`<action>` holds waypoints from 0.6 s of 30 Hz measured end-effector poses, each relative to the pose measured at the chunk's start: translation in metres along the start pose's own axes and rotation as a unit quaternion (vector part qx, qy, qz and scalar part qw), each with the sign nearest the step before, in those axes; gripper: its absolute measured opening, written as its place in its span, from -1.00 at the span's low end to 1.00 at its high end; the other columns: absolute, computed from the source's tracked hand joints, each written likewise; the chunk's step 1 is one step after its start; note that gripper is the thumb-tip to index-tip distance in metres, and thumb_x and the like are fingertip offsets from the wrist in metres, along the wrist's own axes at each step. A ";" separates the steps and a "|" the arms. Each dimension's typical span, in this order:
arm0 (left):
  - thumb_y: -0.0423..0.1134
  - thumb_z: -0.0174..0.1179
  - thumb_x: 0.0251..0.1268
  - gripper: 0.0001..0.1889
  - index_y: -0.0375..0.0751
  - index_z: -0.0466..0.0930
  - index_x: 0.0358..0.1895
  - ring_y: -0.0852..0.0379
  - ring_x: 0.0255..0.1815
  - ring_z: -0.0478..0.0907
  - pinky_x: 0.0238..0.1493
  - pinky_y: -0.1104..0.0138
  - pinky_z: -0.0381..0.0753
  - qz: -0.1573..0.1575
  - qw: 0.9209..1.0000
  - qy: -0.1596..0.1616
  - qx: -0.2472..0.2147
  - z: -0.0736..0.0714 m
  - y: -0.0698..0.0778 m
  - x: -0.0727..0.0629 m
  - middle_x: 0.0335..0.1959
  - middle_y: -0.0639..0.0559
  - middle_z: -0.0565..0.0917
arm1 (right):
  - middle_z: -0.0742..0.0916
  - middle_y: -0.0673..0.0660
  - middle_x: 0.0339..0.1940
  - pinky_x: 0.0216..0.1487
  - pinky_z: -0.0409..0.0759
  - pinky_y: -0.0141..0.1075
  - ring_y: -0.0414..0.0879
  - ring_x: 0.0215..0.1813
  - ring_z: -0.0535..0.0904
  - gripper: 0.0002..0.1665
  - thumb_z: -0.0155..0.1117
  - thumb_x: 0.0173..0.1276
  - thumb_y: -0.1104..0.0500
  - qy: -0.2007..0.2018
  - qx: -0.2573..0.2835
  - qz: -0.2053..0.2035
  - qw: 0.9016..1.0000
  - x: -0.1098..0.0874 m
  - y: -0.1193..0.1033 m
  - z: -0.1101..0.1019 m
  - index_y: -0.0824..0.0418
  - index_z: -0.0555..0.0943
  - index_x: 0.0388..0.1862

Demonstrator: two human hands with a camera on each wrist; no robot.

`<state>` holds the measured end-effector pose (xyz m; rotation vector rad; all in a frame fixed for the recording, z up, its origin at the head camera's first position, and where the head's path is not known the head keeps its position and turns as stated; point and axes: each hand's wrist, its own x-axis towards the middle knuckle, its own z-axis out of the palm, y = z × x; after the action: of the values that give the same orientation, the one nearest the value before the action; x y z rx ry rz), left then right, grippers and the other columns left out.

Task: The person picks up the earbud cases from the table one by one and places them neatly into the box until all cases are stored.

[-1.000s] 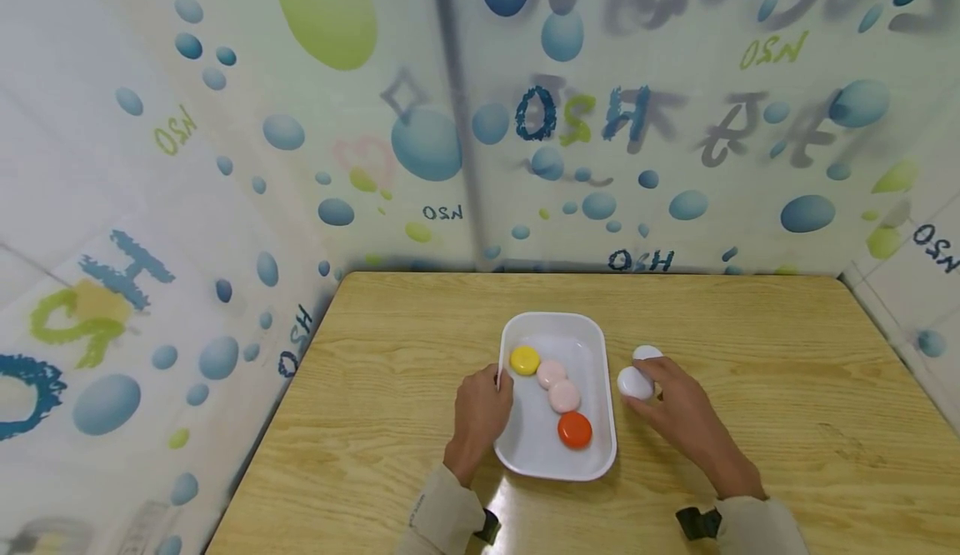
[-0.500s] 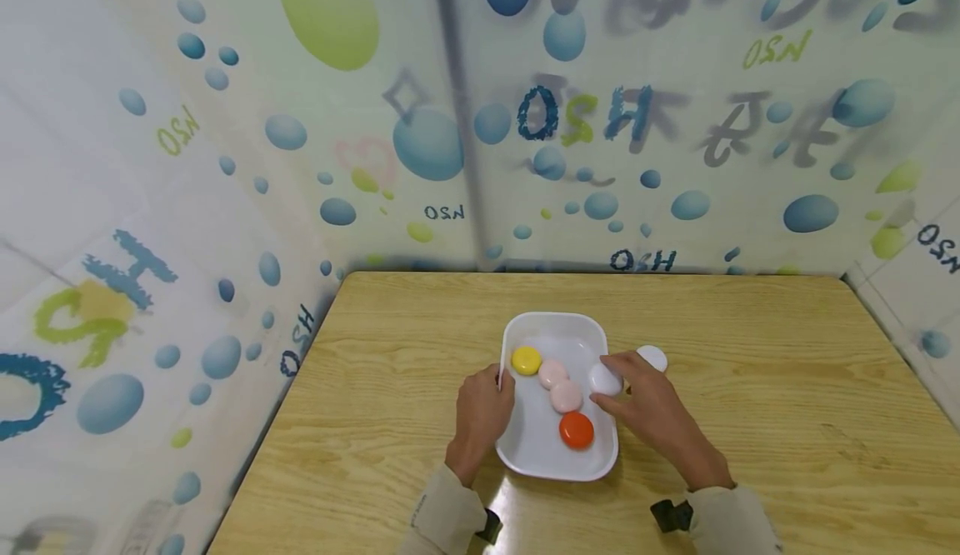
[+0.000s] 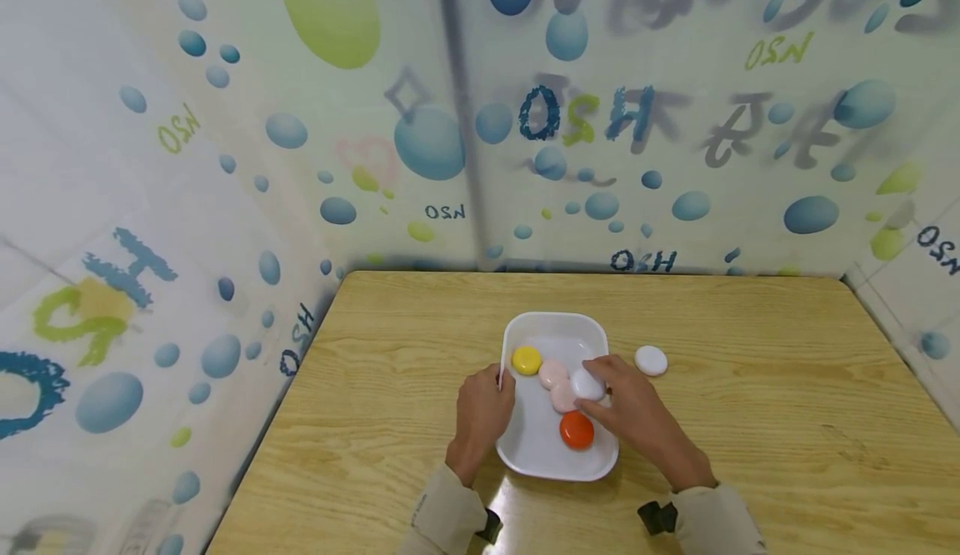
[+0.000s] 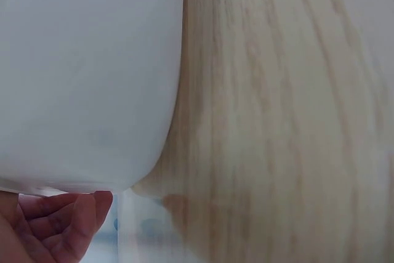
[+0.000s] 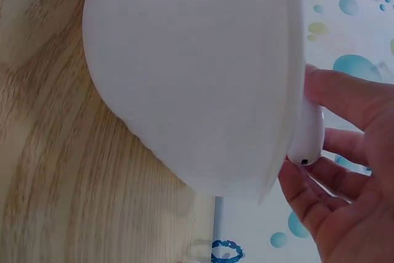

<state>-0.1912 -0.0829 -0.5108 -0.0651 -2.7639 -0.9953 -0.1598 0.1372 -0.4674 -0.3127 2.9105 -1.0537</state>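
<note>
My left hand (image 3: 483, 413) grips the left rim of a white rectangular tray (image 3: 551, 461) on the table; the left wrist view shows its curled fingers (image 4: 80, 223) at the rim. Over the tray's right half, my right hand (image 3: 633, 405) pinches a white, rounded disc-shaped piece (image 3: 587, 384) between thumb and fingers. In the right wrist view this white piece (image 5: 308, 137) has a small dark spot at its edge, and the tray wall hides part of it. In the tray lie a yellow disc (image 3: 527, 361), two pale pink discs (image 3: 552, 373) and an orange-red disc (image 3: 577, 430).
Another white disc (image 3: 651, 361) lies on the wooden table (image 3: 750, 388), right of the tray. A wall covering (image 3: 487, 188) printed with blue and green drops and lettering rises behind the table's back edge and along its sides.
My right hand has carried the white disc leftward from beside the tray, over its right rim, to above the pink discs. The other white disc stays on the table. My left hand keeps its grip.
</note>
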 end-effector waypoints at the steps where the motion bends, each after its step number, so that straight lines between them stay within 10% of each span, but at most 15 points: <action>1: -0.23 0.09 0.37 -0.72 -0.13 0.51 -0.57 0.16 -0.65 0.37 -0.62 0.33 0.33 0.001 1.000 0.001 0.000 0.000 0.000 0.000 -0.69 0.08 0.48 | 0.60 0.27 0.15 -0.01 0.65 -0.11 0.06 0.01 0.58 -0.33 0.51 0.17 0.17 0.001 0.003 -0.001 1.000 0.000 -0.001 0.001 0.32 0.53 0.25; 18: -0.25 0.08 0.32 -0.74 -0.12 0.48 -0.58 0.17 -0.66 0.35 -0.64 0.32 0.32 0.011 1.000 0.019 0.002 0.002 0.000 -0.001 -0.69 0.09 0.47 | 0.63 0.11 0.06 0.04 0.63 -0.11 -0.03 0.00 0.58 -0.41 0.49 0.20 0.13 -0.027 0.035 -0.011 0.999 0.004 -0.007 0.015 0.24 0.58 0.20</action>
<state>-0.1904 -0.0820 -0.5125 -0.0745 -2.7246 -0.9744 -0.1610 0.1213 -0.4741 -0.3651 2.8215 -1.1278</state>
